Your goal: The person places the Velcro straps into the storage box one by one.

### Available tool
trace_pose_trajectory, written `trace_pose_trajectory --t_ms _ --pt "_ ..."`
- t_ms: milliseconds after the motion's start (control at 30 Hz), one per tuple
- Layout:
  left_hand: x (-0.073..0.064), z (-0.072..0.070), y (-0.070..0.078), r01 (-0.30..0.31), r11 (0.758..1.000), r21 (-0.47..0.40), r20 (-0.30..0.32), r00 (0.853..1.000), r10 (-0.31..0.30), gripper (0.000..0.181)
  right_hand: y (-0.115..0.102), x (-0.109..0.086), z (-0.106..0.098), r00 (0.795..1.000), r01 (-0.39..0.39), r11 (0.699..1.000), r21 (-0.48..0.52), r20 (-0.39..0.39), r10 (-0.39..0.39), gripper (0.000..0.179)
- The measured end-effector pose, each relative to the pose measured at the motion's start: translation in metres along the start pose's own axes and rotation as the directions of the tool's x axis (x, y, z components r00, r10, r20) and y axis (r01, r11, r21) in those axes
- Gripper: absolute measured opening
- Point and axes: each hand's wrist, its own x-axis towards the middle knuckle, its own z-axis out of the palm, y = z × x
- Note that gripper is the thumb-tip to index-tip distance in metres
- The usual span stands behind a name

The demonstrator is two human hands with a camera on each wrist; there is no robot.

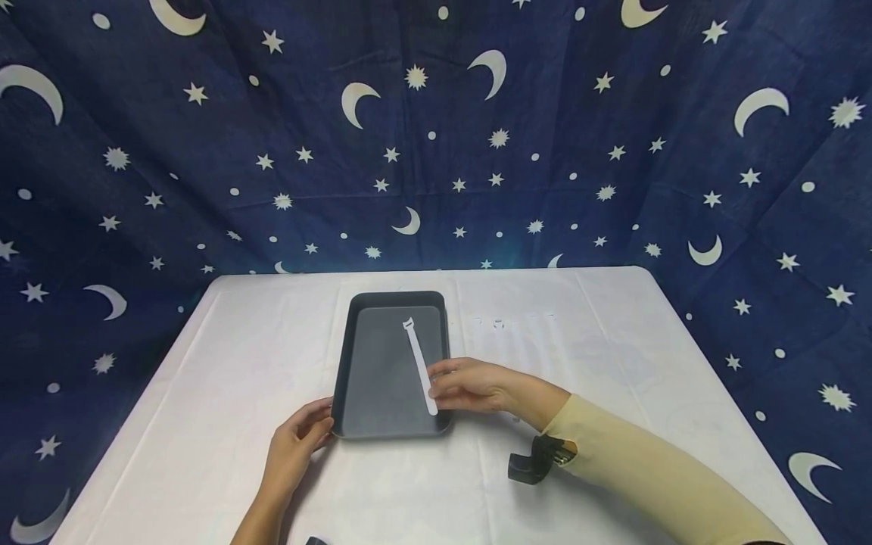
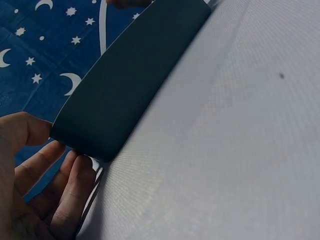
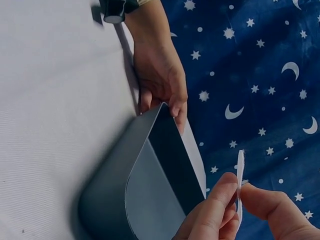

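A dark grey rectangular tray (image 1: pixel 375 363) lies on the table. At its near left corner my left hand (image 1: pixel 294 446) grips the rim between thumb and fingers; the left wrist view shows the tray's outer wall (image 2: pixel 125 80) beside those fingers. My right hand (image 1: pixel 473 386) pinches a white hook-and-loop cable tie (image 1: pixel 419 363) over the tray's right side. The tie's slotted head points away from me. Seen from the right wrist, the tie (image 3: pixel 240 170) stands edge-on between thumb and fingertips.
Several white strips, hard to make out, lie on the white-covered table (image 1: pixel 238 363) to the right of the tray. A dark blue curtain (image 1: pixel 436 136) with moons and stars hangs behind. A black wrist camera (image 1: pixel 531 462) is on the right forearm.
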Motion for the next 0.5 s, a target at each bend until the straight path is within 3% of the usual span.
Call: trace_pose_trajectory --t_ms 500 --pt "0.000 0.002 -0.001 -0.009 1.000 0.014 -0.009 1.000 0.009 0.038 0.002 0.024 0.016 1.000 0.007 1.000 0.000 0.002 -0.007 0.031"
